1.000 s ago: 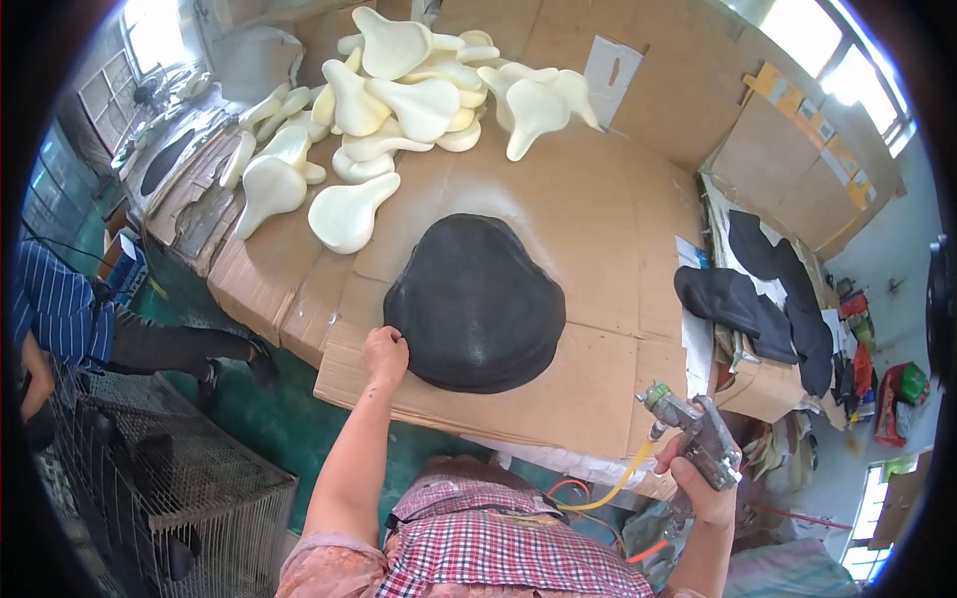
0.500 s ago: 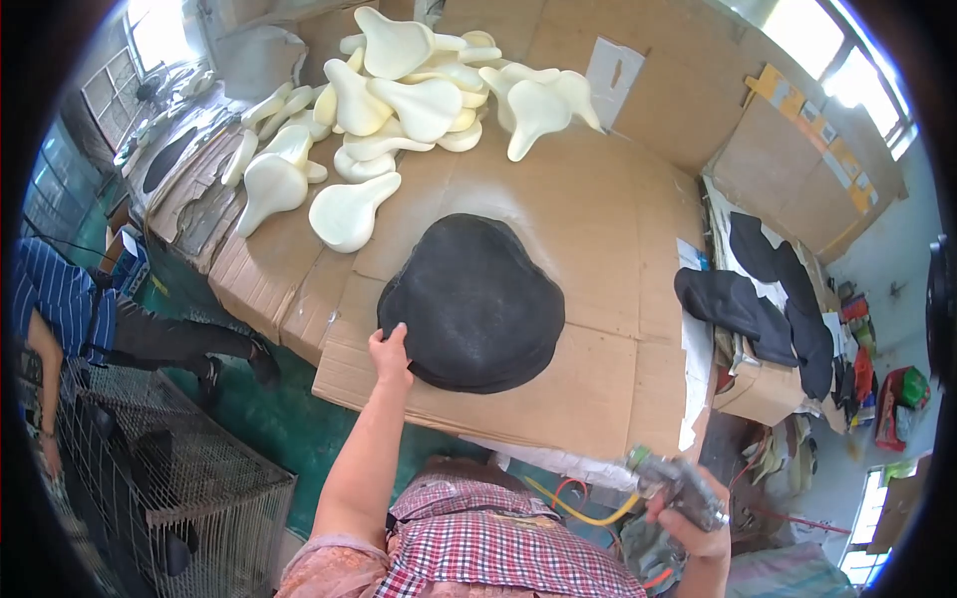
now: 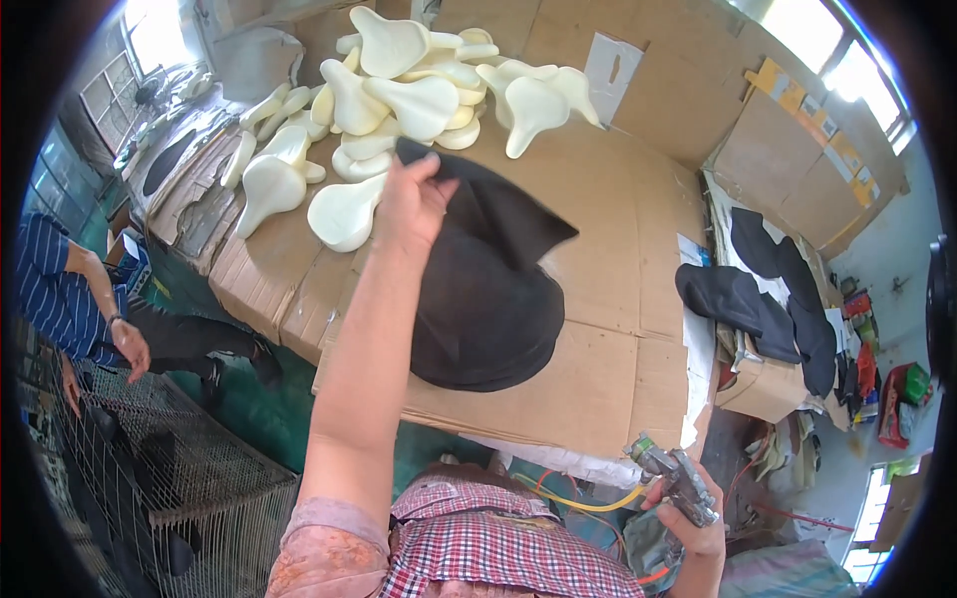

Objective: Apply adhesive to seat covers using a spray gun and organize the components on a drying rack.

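The view is mostly filled by a cardboard-covered counter (image 3: 613, 269). Beyond its left edge a wire-mesh cage (image 3: 224, 488) is seen, with a co-worker in a striped shirt (image 3: 60, 299) placed just beside it. Toward the counter's far left corner, cream saddle-shaped foam pads (image 3: 414, 105) are heaped, one of them set nearer the middle. Close to the near edge, a stack of black saddle-shaped sheets (image 3: 483, 344) is laid flat on the counter. Beyond the right edge, more black pieces (image 3: 738, 309) are spread over and beside a carton (image 3: 763, 389). Above the far part of the stack, a single black sheet (image 3: 513, 214) is held up at a tilt by the left hand (image 3: 411, 204), its upper left end clamped between thumb and fingers and a pointed corner turned toward the right edge. Whether its lower part is touching the stack cannot be told. Off the near right corner, a spray gun (image 3: 686, 488) is gripped by the right hand (image 3: 700, 533), with the fingers wrapped about it. A yellow hose (image 3: 598, 506) is run toward the gun from the left.
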Tool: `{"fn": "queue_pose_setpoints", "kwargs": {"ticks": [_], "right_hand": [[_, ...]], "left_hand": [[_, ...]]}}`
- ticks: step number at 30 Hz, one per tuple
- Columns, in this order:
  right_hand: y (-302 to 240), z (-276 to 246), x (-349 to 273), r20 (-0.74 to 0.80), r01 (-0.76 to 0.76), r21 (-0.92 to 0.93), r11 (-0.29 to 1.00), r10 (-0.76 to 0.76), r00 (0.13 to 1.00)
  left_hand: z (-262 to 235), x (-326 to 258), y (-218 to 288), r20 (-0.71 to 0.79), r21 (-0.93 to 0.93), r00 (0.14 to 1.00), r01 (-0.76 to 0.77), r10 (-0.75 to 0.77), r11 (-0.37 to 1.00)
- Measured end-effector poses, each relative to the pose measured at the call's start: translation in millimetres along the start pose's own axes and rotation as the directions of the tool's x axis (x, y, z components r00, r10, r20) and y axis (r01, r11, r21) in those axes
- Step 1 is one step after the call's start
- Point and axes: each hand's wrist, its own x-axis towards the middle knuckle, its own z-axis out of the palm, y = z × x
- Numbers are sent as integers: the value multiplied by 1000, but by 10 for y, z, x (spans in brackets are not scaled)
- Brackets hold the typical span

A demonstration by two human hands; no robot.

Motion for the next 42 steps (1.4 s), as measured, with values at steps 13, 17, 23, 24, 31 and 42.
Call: {"fn": "queue_pose_setpoints", "kwargs": {"ticks": [13,17,23,24,31,42], "right_hand": [[-233,-73,-49,-156,-39,-99,994,23,988],[-216,-71,-44,186,-107,-143,984,132,974],[-345,261,200,16,-24,-15,1000,24,1000],[-346,235,184,-62,-16,-50,999,12,998],[-296,21,-170,-122,-60,-214,975,35,992],[-348,266,199,-27,7,-74,997,-9,1000]], "left_hand": [[-1145,-610,2603,-121,158,824,-535,554,830],[-1386,-922,2993,-199,272,688,-645,698,714],[-1543,-1120,2984,-310,354,600,-647,738,675],[-1663,-1139,3066,-257,303,616,-680,745,667],[-1831,-1093,2297,-243,221,765,-555,596,802],[-2591,-1089,-305,-286,886,931,347,226,-309]]}}
